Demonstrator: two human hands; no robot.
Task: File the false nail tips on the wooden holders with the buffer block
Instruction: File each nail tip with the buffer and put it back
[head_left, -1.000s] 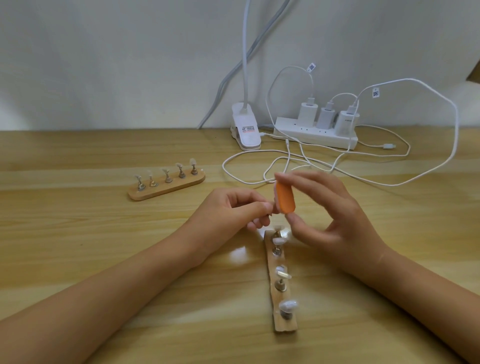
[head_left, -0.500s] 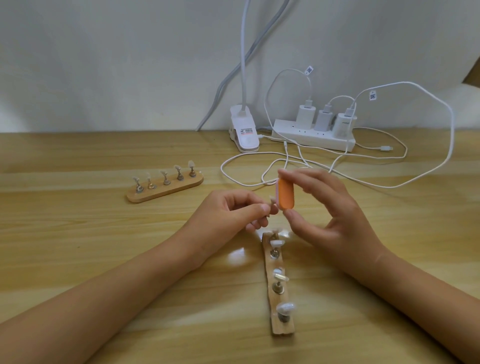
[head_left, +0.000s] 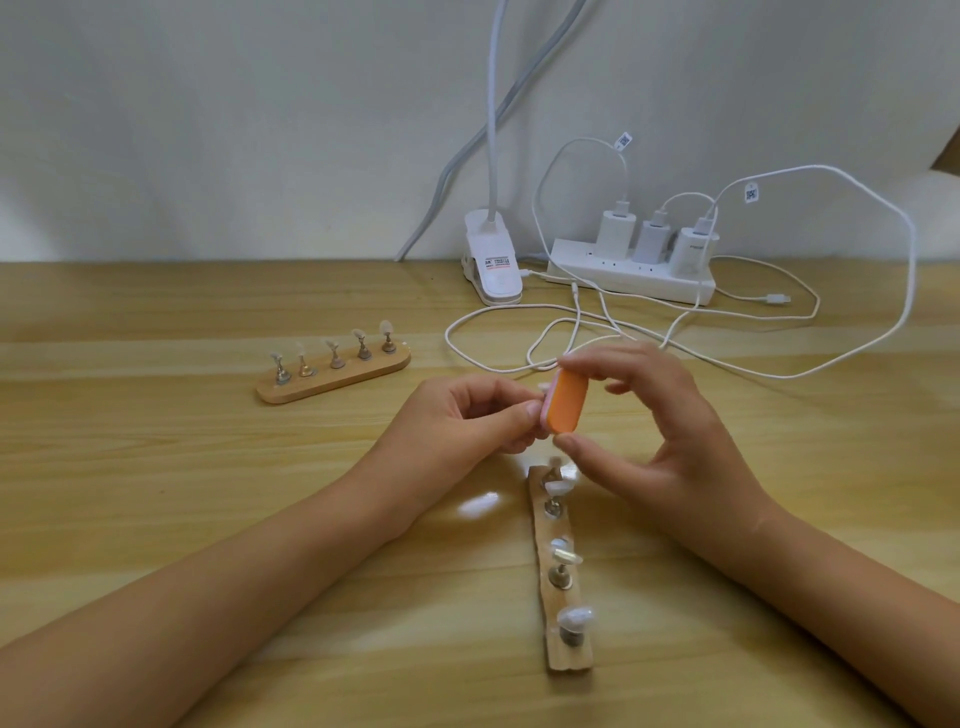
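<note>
The right hand (head_left: 670, 441) is pinching the orange buffer block (head_left: 565, 402) between its thumb and fingers, so that grip is closed tight on the block. The left hand (head_left: 462, 421) is curling its fingers shut around something tiny right beside the block; it is most likely 1 nail tip on its peg (head_left: 543, 388), but the thing is too small and hidden to be sure. Both hands are hovering above the counter (head_left: 156, 493), just past the far end of the near wooden holder (head_left: 563, 577), which is lying end-on and is carrying 3 more tips on pegs. A second wooden holder (head_left: 332, 375) with 5 tips is sitting well apart to the left. What could go wrong: the little tip could be popping out of the left fingers if the block is pushing too hard, and it could be bouncing away. The right wrist is hanging close over the near holder, so a dropping hand could be knocking those pegs over. The white cables (head_left: 571, 332) are looping just behind the hands, and a finger reaching forward could be snagging one and tugging the power strip (head_left: 631, 275). The lamp clip (head_left: 493, 270) is standing farther back by the wall. There is lots of open room on the left and in front near the body, so small back-and-forth rubbing is looking safe there.
</note>
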